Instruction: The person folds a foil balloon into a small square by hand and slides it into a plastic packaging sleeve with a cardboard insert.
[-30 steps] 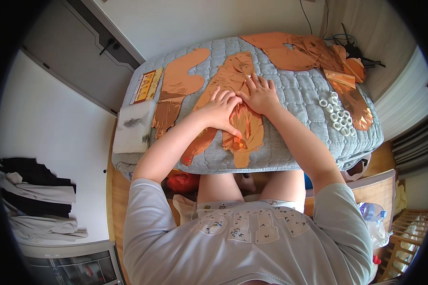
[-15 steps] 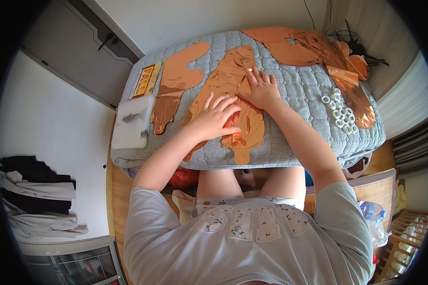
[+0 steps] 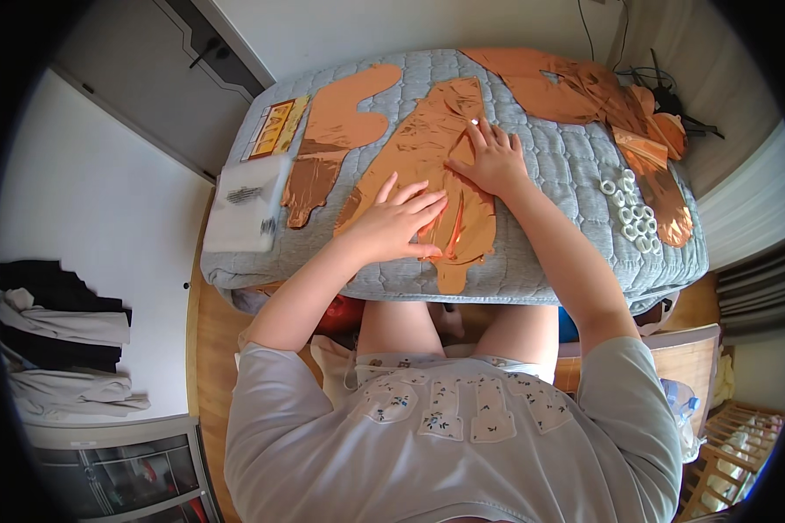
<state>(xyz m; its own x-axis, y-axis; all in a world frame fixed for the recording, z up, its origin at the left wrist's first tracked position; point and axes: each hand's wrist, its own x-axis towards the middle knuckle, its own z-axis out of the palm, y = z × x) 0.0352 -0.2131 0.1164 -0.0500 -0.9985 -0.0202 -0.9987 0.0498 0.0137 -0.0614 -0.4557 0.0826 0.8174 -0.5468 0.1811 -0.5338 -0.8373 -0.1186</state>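
Observation:
A flat copper foil balloon (image 3: 427, 148) lies lengthwise on the grey quilted bed (image 3: 567, 174). My left hand (image 3: 397, 225) presses flat on its near part, fingers spread and pointing right. My right hand (image 3: 490, 159) lies flat on its right edge, fingers spread and pointing away from me. Neither hand grips anything. A second copper foil shape (image 3: 340, 118) lies to the left of the first one.
More crumpled copper foil (image 3: 584, 91) lies at the bed's far right. Several small white rings (image 3: 632, 213) sit near the right edge. A white box (image 3: 249, 205) and a yellow card (image 3: 270, 129) rest at the left. Folded clothes (image 3: 57, 340) lie on the floor at left.
Both hands have slid slightly over the foil balloon, smoothing it; the left hand moved a little toward me, and the view shifted.

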